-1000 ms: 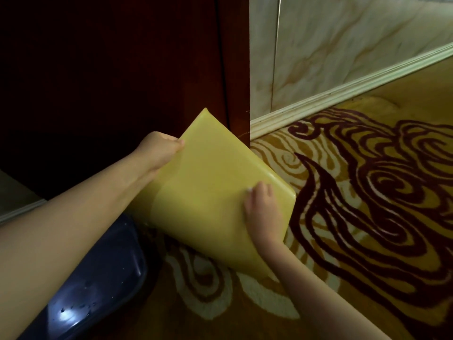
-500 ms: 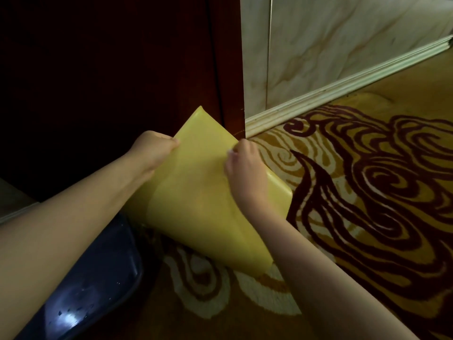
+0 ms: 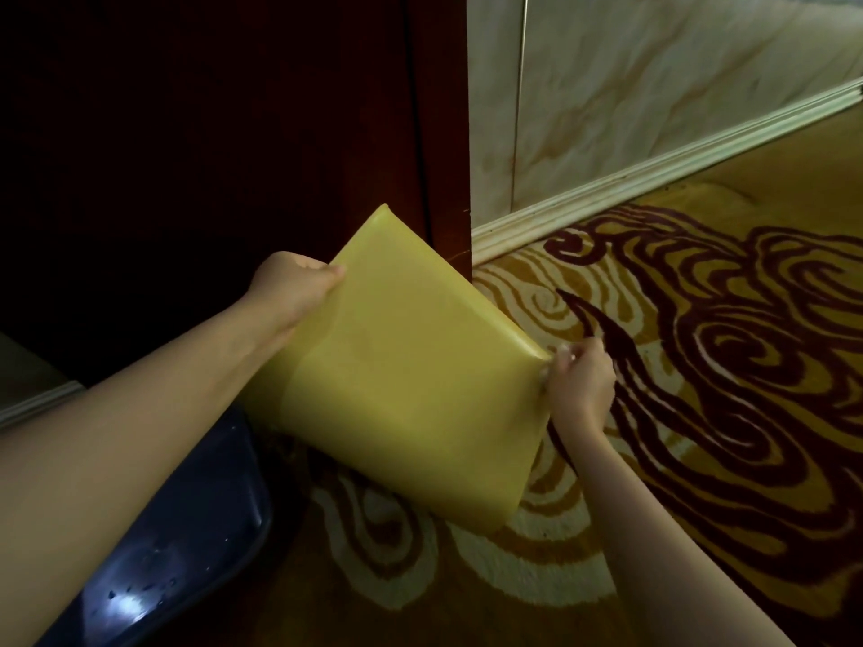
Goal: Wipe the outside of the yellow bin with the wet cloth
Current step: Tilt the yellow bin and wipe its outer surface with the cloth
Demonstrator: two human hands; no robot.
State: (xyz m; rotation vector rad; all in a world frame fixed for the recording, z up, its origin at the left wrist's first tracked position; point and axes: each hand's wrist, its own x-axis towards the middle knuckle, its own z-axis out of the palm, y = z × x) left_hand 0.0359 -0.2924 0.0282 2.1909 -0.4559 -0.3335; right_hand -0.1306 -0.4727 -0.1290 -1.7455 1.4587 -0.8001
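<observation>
At frame centre the tilted yellow bin (image 3: 411,380) is clenched at its upper edge by the left hand (image 3: 292,287); the right hand (image 3: 579,385) pinches the wet cloth (image 3: 546,373) against its right edge. Press evenly, overlapping strokes.

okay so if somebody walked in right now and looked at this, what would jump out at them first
The yellow bin, tipped over and held up in the middle of the view, draws the eye first. The left hand grips its upper left edge, while the right hand presses a pale cloth to its right edge. Around it lie the swirly gold and dark red carpet on the right and a dark blue container at lower left.
</observation>
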